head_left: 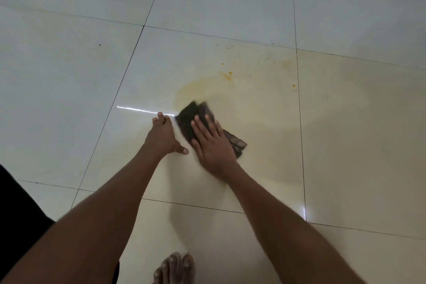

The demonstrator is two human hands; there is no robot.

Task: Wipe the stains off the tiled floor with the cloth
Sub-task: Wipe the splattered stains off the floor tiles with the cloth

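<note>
Stained tiled floor [230, 37], right hand [213, 143] pressing cloth [196, 114] (dark)

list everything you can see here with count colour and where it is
cloth: 1, dark brown, flat on the floor at centre, under the right hand
smeared stain: 1, pale yellow-orange, just beyond the cloth
stain spots: several, orange, scattered beyond the smear and to its right
tiled floor: glossy off-white tiles with dark grout lines
left hand: 1, resting on the floor left of the cloth
right hand: 1, pressing flat on the cloth
bare foot: 1, bottom edge
</note>
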